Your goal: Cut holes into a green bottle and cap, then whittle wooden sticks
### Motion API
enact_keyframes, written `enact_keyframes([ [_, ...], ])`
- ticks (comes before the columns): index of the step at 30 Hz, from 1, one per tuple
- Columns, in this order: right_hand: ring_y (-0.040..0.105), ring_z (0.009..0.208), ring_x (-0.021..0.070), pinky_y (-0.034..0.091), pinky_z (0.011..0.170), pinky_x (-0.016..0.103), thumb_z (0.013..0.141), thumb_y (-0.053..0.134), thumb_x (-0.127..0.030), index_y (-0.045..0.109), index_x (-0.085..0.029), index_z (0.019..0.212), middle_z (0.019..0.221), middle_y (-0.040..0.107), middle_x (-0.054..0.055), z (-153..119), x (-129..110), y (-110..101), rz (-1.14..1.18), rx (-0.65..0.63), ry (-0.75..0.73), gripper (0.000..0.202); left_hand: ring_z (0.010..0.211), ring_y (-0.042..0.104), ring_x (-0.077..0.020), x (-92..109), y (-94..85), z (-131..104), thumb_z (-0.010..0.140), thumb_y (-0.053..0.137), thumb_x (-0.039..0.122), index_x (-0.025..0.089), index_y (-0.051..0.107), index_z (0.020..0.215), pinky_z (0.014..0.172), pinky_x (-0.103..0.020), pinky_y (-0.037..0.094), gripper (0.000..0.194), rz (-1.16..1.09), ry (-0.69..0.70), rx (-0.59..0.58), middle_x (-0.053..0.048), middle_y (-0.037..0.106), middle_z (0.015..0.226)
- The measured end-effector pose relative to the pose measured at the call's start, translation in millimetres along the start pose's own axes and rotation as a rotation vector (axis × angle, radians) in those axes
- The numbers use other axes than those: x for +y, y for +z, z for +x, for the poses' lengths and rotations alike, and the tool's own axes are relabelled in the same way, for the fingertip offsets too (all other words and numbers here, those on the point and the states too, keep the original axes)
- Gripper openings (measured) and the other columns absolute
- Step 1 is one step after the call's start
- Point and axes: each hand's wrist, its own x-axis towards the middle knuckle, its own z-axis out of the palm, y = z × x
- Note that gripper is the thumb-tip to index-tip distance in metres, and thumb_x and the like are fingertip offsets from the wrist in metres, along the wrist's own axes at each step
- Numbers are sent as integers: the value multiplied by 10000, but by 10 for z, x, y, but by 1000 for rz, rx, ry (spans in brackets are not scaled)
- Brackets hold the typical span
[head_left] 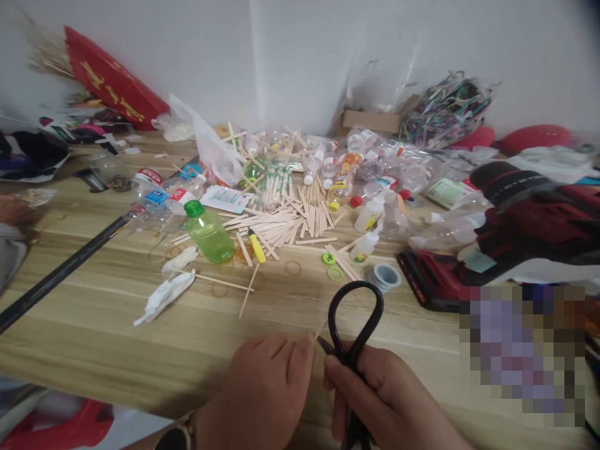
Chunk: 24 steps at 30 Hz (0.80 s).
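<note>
My right hand (384, 394) is closed around a pair of black-handled scissors (334, 312). One large handle loop stands up above the fingers, and a dark pointed tip reaches left toward my other hand. Beside it, my left hand (262, 381) is closed, back upward, with a watch on the wrist. A thin pale wooden stick (320, 330) pokes out at its fingertips, right by the scissors' tip. Whether the tip touches the stick I cannot tell. Further up the table stand a green plastic bottle (209, 234) and a yellow cutter or marker (257, 246).
Craft sticks (276, 222) lie heaped mid-table, with plastic bottles (370, 169) behind. A red and black power drill (520, 219) is at right, near a wire spool (385, 276). A long black bar (60, 269) crosses the left. Another person's hand (12, 209) shows at the left edge.
</note>
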Motion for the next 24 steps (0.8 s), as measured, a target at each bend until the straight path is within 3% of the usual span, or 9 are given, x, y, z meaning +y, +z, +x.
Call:
enact_keyframes([
  [2,598,548,82,391,530,163,1016,299,-382,623,-179,576,595,637,19,12,42,10,-178,107,-147,583,490,637,-184,1,7,-6,869,281,9,133,525,959,430,-292,495,288,-20,-22,-15,-6,654,602],
  [5,511,422,94,293,427,245,981,360,-203,602,-182,678,535,576,-19,59,135,28,-655,456,-444,388,448,605,-184,7,42,-25,834,340,15,177,526,849,415,-274,466,247,-52,-81,-52,12,613,545],
  [7,465,403,124,234,426,303,896,346,-45,556,-190,728,542,553,-22,90,177,29,-948,593,-622,306,428,588,-183,9,79,-50,791,384,12,197,509,768,406,-259,445,225,-70,-97,-87,15,598,522],
  [11,453,454,136,257,476,292,652,372,63,450,-207,777,584,525,-33,90,161,2,-1083,578,-695,307,509,641,-199,8,135,-84,760,447,27,193,559,770,491,-274,493,200,-150,-161,-291,-16,671,615],
  [15,463,500,147,276,499,289,566,414,15,418,-204,829,612,542,-28,56,114,-27,-1127,586,-696,343,541,660,-198,-2,96,-40,840,415,70,191,600,766,514,-273,484,233,-261,-283,-448,-28,698,652],
  [24,469,523,157,279,517,303,605,434,1,451,-190,825,625,549,-14,61,108,-45,-1180,577,-735,292,621,657,-147,-70,24,-8,864,425,131,205,616,778,579,-222,453,222,-615,-396,-427,1,709,713],
])
